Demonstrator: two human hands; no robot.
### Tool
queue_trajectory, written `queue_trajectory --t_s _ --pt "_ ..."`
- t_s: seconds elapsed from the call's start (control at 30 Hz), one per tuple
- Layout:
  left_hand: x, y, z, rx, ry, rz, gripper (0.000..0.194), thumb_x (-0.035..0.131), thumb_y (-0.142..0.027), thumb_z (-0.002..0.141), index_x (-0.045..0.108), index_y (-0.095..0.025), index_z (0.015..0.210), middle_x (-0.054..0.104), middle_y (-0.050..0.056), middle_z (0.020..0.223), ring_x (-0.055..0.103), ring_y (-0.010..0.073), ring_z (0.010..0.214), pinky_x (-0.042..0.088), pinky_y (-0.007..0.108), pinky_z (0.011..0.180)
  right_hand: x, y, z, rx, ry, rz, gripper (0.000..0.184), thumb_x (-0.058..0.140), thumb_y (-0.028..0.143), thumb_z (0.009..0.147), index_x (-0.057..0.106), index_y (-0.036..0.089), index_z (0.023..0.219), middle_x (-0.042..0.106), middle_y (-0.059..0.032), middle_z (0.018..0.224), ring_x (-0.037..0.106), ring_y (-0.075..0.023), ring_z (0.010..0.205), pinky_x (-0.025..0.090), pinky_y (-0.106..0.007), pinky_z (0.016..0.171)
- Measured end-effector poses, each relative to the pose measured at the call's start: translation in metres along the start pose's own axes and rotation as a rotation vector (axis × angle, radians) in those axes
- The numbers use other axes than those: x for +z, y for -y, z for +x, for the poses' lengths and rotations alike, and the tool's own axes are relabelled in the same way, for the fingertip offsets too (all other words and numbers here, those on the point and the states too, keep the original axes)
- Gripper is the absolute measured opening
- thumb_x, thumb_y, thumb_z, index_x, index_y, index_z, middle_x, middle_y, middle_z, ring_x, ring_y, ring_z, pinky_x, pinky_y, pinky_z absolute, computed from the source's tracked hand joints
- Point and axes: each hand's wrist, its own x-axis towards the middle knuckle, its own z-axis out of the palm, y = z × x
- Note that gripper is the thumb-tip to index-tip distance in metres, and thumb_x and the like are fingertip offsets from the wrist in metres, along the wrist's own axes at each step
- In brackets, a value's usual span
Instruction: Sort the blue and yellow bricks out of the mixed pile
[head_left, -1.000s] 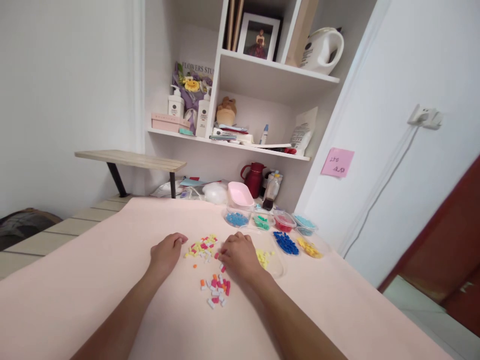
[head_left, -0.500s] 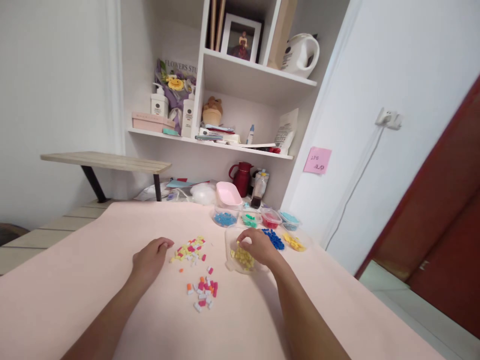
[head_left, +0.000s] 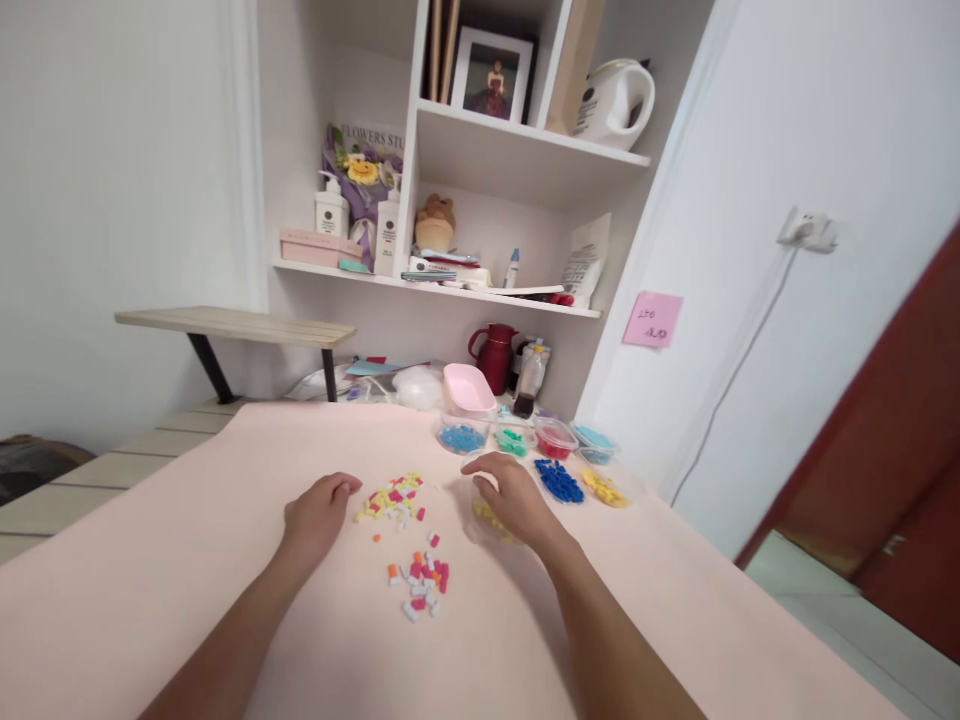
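My right hand (head_left: pixel 516 498) hovers over a clear plastic container (head_left: pixel 474 532), its thumb and forefinger apart with nothing visible between them. Yellow pieces (head_left: pixel 487 517) lie in that container, partly covered by the hand. To the left, my left hand (head_left: pixel 321 512) is closed at the edge of a mixed pile of small yellow, pink and white pieces (head_left: pixel 397 495). Whether its curled fingers hold anything is hidden. Closer to me lies a second loose pile of pink, white and orange pieces (head_left: pixel 424 580). A single orange piece (head_left: pixel 377 538) sits between the piles.
Behind my right hand stand containers of blue (head_left: pixel 461 437), green (head_left: pixel 513 441), red (head_left: pixel 555 440) and light blue pieces (head_left: pixel 596 440). Dark blue pieces (head_left: pixel 559 481) and yellow-orange pieces (head_left: pixel 604 488) lie to its right. A pink tub (head_left: pixel 469 388), red jug (head_left: pixel 495 358) and bottle (head_left: pixel 529 380) are farther back.
The fingers of my right hand have parted from a pinch and shifted left over the container. My left hand stays closed by the pile. The whole view has swung slightly left.
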Motion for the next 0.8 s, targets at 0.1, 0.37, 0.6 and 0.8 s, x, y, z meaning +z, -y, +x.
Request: queue_trajectory --t_s 0.1,0.37,0.6,0.8 --pt "0.0 0.0 -0.001 -0.002 -0.004 -0.002 0.03 0.039 -0.023 0.087 0.068 -0.028 0.086 0.076 -0.003 0.106 0.065 0.0197 0.108 0.041 0.036 0.099 0.018 0.023 -0.001 -0.166 0.099 0.007 0.043 0.047 0.005 0.085 0.068 0.026 0.115 0.067 -0.0034 0.119 0.056 -0.0202 0.112 0.038 -0.033 0.098" --pt "0.002 0.002 0.001 -0.001 0.007 -0.011 0.03 0.039 -0.022 0.087 0.068 -0.027 0.088 0.075 -0.002 0.108 0.064 0.0192 0.109 0.04 0.036 0.1 0.047 0.048 -0.001 -0.261 0.3 -0.151 0.061 0.057 0.005 0.075 0.057 0.028 0.131 0.06 -0.0056 0.131 0.052 -0.0236 0.117 0.036 -0.036 0.097" --pt "0.004 0.004 0.0 -0.001 -0.001 -0.024 0.031 0.038 -0.022 0.088 0.069 -0.028 0.087 0.075 -0.003 0.106 0.065 0.0177 0.107 0.04 0.034 0.099 0.038 0.025 0.004 -0.103 0.151 -0.082 0.04 0.044 0.006 0.086 0.069 0.028 0.11 0.072 -0.0025 0.106 0.06 -0.0201 0.102 0.038 -0.032 0.091" --pt "0.004 0.003 0.0 -0.007 -0.003 -0.021 0.031 0.039 -0.022 0.088 0.069 -0.028 0.087 0.075 -0.003 0.105 0.066 0.018 0.105 0.041 0.034 0.098 0.039 0.026 0.004 -0.075 0.156 -0.073 0.033 0.051 0.01 0.084 0.075 0.028 0.097 0.071 -0.0028 0.097 0.06 -0.0216 0.098 0.04 -0.033 0.089"
